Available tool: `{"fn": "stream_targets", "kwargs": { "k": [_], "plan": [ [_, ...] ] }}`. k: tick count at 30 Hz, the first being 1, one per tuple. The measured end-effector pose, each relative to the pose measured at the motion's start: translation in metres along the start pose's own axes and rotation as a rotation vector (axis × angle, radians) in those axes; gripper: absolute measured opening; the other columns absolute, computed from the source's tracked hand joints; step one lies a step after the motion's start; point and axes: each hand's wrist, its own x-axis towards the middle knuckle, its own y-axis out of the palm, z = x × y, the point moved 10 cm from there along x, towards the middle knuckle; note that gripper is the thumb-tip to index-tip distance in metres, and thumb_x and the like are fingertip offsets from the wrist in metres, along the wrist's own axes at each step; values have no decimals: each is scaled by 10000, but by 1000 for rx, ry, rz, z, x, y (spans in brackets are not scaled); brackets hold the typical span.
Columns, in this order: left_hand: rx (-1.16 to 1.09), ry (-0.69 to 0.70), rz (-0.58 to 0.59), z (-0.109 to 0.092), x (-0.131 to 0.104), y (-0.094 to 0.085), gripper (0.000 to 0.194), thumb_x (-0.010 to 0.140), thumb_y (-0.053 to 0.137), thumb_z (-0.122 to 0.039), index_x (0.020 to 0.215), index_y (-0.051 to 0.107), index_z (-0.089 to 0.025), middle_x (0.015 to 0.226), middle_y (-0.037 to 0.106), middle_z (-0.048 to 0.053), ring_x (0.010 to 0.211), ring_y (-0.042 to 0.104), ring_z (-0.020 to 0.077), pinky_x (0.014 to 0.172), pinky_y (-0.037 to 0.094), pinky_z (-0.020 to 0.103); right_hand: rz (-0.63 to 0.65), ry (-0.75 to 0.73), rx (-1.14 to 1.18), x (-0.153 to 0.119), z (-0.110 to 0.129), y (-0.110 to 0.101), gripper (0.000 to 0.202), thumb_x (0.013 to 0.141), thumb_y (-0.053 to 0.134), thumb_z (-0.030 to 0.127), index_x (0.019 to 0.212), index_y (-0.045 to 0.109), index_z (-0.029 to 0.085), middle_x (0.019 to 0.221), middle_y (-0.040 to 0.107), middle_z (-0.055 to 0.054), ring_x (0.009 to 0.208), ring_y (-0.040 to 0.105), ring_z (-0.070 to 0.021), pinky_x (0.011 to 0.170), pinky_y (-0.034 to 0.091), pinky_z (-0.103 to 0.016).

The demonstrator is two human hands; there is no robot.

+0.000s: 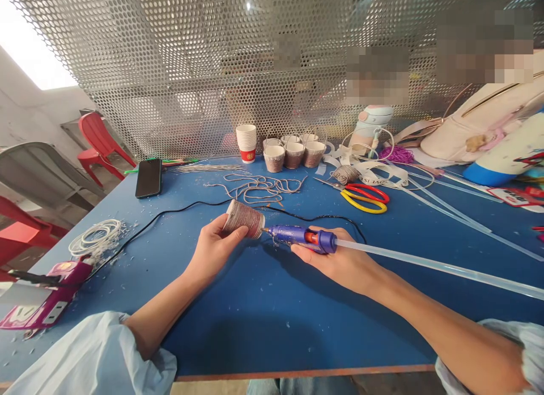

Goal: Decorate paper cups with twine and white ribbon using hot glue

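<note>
Above the blue surface point(293, 332), the left hand point(216, 242) grips a cord-wrapped cup point(245, 220) tipped sideways, apparently so one end faces the nozzle point(266, 230) of the glue gun point(291, 234); the right hand point(338, 259) clasps the gun's body, likely to steady it.

Left fingers point(235, 237) clasped, right fingers point(306, 257) curled, forearms point(170, 305) bare

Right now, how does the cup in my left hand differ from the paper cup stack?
The wrapped cup is tilted sideways in your left hand, while the paper cup stack stands upright on the table. The wrapped cup wears brownish cord; the paper cup stack shows white and red surfaces. Both are round-sided.
</note>
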Motion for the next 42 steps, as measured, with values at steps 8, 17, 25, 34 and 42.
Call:
{"fn": "stream_targets", "kwargs": {
  "k": [8,17,25,34,42],
  "plan": [
    [-14,0,16,1,0,1,232,753,657,-354,841,688,-142,762,684,19,739,606,183,691,451,272,-2,1,-2,1,-2,-1,313,848,588,446,659,600,197,566,580,23,533,483,-130,548,403,-254],
    [-18,-12,10,-1,-5,5,190,698,700,-343,750,663,-165,652,634,-2,664,574,173,593,433,254,-81,11,-51,3,-15,-14,367,859,587,478,608,589,211,542,571,24,531,523,-138,554,427,-250],
    [-21,7,-47,-3,-2,-2,177,713,677,-332,710,640,-160,655,624,-1,656,556,156,592,424,247,-21,22,-4,0,-6,-7,319,854,576,469,677,632,210,593,615,22,558,533,-140,574,435,-252],
    [-21,6,-49,-1,-1,-3,188,706,677,-340,701,637,-156,654,616,-4,646,541,146,582,412,238,29,2,-61,-2,0,3,249,854,574,420,719,618,216,617,621,20,564,519,-140,572,428,-260],
    [-26,11,-51,-3,-2,-3,179,708,680,-331,715,651,-154,666,633,4,657,557,156,597,423,248,-1,21,15,-3,-4,-3,282,852,588,449,708,616,208,619,631,13,567,541,-142,579,428,-262]
  ]
}}
